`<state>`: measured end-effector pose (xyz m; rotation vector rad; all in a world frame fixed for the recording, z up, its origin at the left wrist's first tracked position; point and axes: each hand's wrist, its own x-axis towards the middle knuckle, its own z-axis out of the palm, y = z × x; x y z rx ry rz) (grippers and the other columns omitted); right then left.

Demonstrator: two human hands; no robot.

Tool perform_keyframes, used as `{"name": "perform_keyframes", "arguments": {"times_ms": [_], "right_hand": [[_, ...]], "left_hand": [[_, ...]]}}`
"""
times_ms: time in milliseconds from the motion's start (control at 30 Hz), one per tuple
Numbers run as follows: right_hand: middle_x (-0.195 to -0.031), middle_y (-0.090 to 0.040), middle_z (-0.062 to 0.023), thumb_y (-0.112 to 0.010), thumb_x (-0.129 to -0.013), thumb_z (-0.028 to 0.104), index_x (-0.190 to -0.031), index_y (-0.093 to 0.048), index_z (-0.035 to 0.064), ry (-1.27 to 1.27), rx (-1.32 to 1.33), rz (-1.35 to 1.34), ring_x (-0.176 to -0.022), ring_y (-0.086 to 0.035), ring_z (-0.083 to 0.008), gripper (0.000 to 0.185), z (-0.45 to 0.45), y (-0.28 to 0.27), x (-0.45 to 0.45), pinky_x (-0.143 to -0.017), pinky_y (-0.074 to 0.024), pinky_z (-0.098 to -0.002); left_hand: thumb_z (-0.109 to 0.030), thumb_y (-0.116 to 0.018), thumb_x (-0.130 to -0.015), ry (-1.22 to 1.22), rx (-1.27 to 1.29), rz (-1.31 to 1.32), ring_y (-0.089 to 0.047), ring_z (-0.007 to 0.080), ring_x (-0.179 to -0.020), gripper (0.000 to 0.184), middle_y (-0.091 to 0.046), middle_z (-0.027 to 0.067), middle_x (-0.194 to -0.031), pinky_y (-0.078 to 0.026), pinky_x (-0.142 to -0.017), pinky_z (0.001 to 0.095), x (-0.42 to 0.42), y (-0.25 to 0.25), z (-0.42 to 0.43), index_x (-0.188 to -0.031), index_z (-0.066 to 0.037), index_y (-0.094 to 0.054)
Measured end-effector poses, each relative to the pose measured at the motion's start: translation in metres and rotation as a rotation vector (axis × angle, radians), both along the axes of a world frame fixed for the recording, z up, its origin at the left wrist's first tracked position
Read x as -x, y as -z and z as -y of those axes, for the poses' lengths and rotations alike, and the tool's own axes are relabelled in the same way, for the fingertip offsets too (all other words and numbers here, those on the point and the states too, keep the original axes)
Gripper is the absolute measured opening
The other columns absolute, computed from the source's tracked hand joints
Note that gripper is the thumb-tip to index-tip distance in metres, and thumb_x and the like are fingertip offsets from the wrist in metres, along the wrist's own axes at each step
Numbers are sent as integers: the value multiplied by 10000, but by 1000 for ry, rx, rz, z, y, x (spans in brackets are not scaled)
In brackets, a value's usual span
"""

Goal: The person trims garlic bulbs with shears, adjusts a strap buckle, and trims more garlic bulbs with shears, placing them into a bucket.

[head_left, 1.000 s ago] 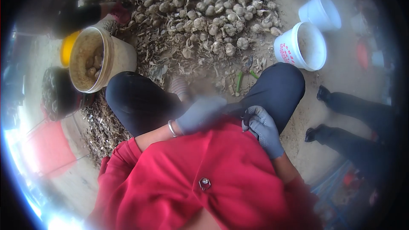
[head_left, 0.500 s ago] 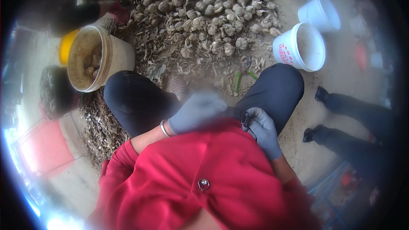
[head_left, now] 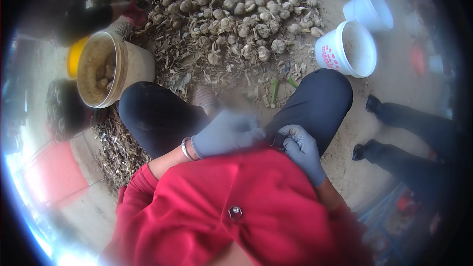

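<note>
My left hand (head_left: 224,134), in a grey glove with a silver bracelet at the wrist, is over my lap. Its fingers are curled and slightly blurred, so what they hold, if anything, is hidden. To the right, my right hand (head_left: 301,149), in a grey dotted glove, pinches a small dark object (head_left: 278,141) at the hem of my red top (head_left: 236,182). Beyond my knees lies a large heap of garlic bulbs (head_left: 236,12) with dry leaves. Two slim green pieces (head_left: 275,91) lie on the ground by my right knee.
A cream bucket (head_left: 139,63) holding some bulbs lies tilted beside my left knee, by a yellow container (head_left: 75,58). White buckets (head_left: 329,51) stand at the right. Another person's dark-trousered legs (head_left: 409,120) extend from the right, and a person's dark sleeve (head_left: 88,22) shows upper left.
My left hand has shifted slightly down and its blur has lessened. My right hand stays at the hem; the small dark object in it shows less. The view has tilted slightly.
</note>
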<state>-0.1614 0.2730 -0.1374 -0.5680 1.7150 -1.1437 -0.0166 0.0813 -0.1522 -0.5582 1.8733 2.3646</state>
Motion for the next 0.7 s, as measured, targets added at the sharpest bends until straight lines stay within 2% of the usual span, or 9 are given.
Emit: {"name": "perform_keyframes", "arguments": {"times_ms": [67,167,367,533,633,700], "right_hand": [[-929,-648,-61,-460,-860,-44,-1070,-591,-20,-13,-15,-21,-802,-597,-82,248,0,-1,0,-760,-502,-247],[-928,-654,-66,-471,-856,-37,-1067,-597,-12,-30,-38,-42,-797,-598,-82,247,0,-2,1,-758,-503,-250],[-918,-655,-75,-488,-848,-26,-1068,-600,-6,-55,-28,-50,-782,-604,-90,248,-3,1,2,-737,-502,-251],[-892,-661,-74,-505,-845,-17,-1093,-591,8,-102,-25,-109,-767,-612,-98,263,-1,-3,3,-729,-504,-257],[-887,-668,-97,-519,-850,-3,-1132,-575,28,-75,-51,-139,-760,-651,-136,290,1,-6,0,-727,-518,-283],[-875,-670,-114,-525,-854,6,-1156,-566,48,-117,-9,-275,-760,-675,-182,308,2,-4,-1,-722,-529,-304]], "left_hand": [[-152,-695,-878,35,68,29,-449,13,-644,183,-541,-59,-687,-386,-575,202,0,-8,5,-772,-31,-607],[-166,-695,-871,86,33,16,-490,22,-675,183,-586,-41,-724,-417,-606,205,0,-6,11,-792,-19,-621],[-189,-673,-876,98,-184,12,-558,43,-743,191,-651,-9,-801,-471,-696,219,1,13,14,-850,-1,-652],[-214,-675,-893,175,-14,84,-548,43,-742,216,-630,-14,-773,-462,-674,218,5,7,11,-836,-12,-627],[-233,-671,-906,163,5,61,-529,40,-731,221,-617,-17,-771,-441,-638,222,5,5,4,-885,-23,-608],[-243,-666,-912,110,-11,17,-516,39,-719,224,-612,-17,-773,-425,-615,225,6,5,-3,-932,-30,-599]]}}
